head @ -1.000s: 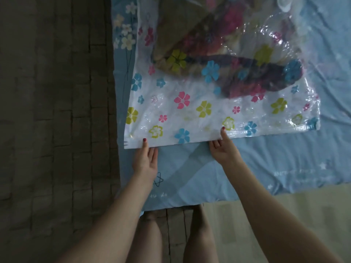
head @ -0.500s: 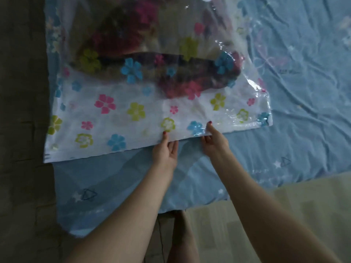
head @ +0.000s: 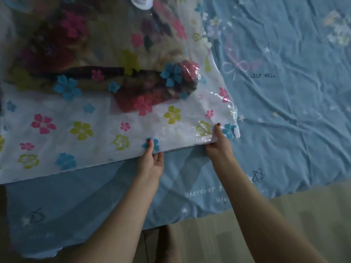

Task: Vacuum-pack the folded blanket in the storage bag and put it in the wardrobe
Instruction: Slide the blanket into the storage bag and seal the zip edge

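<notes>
Head view, the only one. Bag (head: 95, 133): clear plastic printed with pink, blue and yellow-green flowers, lying flat on the bed (head: 284, 111) and filling the frame from 9 to 12 o'clock; its near edge runs from 8 o'clock up toward centre, ending at a corner just right of centre. Blanket (head: 79, 59): dark, red-and-brown patterned, folded, inside the bag in its far half, at 10 to 11 o'clock. Valve (head: 141, 1): white, round, on the bag's top face at 12 o'clock, partly cut off by the frame edge. Left hand (head: 151, 160): at centre, thumb on top of the bag's near edge and fingers (head: 159, 158) tucked beneath it, pinching the edge. Right hand (head: 218, 147): just right of centre, beside the bag's near right corner, thumb on top and fingers (head: 211, 144) curled below, clamped on the same edge; the plastic wrinkles at this grip. The two hands are near each other but apart. Bed cover: light blue, creased, printed with stars, a butterfly and the words "SLEEP WELL" at 2 o'clock. Floor (head: 303, 215): pale, at 4 to 5 o'clock. Feet (head: 167, 243): bare, at 6 o'clock, between the forearms.
</notes>
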